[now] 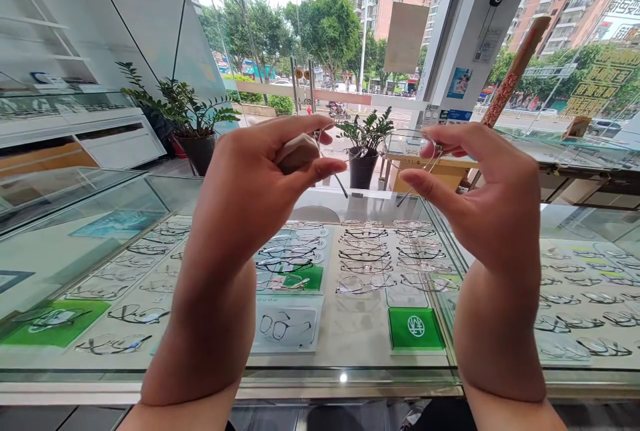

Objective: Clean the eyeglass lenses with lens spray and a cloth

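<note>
I hold a thin-rimmed pair of eyeglasses (380, 154) up in the air in front of me, above a glass display counter (350, 344). My left hand (250, 191) pinches the left side of the glasses, with a small beige cloth (296, 152) pressed between thumb and fingers. My right hand (487, 198) pinches the right side of the frame with thumb and forefinger. The temple arms hang down between my hands. The lenses are almost see-through against the window.
Under the counter glass lie several rows of eyeglasses (363, 254) with green sign cards (415, 328). Two potted plants (187, 118) (365, 144) stand by the shop window. More glass cases flank me left (60, 231) and right (590, 284).
</note>
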`<state>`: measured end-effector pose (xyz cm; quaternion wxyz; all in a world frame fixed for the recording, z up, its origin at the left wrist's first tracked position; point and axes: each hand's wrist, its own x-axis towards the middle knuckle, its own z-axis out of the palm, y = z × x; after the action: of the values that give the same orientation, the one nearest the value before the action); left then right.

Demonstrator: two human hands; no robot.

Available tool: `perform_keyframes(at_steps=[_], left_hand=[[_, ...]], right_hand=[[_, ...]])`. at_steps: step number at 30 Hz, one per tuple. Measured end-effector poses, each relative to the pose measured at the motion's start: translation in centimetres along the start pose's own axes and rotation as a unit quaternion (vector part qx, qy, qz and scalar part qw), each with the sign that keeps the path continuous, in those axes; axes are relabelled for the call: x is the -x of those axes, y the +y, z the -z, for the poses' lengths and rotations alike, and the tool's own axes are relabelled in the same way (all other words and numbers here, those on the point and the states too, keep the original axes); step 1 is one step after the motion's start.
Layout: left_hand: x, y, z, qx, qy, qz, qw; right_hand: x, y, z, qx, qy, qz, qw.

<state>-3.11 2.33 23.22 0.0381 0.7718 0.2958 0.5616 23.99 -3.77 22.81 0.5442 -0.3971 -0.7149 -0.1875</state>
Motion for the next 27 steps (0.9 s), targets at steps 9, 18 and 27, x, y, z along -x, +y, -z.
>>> perform_keyframes(at_steps=[9,18,27], left_hand=[[0.0,0.2,-0.3,-0.020,0.023,-0.026,0.999],[0.3,0.6,-0.4,-0.053,0.035,-0.047,0.997],[0.4,1.1,-0.4,-0.078,0.046,-0.060,0.994]], right_hand=[[-0.1,0.4,0.1,0.018,-0.028,-0.008,0.999],[-0.1,0.6,0.3,0.018,-0.052,-0.013,0.998],[0.0,0.9,0.3,0.008,-0.072,-0.020,0.997]])
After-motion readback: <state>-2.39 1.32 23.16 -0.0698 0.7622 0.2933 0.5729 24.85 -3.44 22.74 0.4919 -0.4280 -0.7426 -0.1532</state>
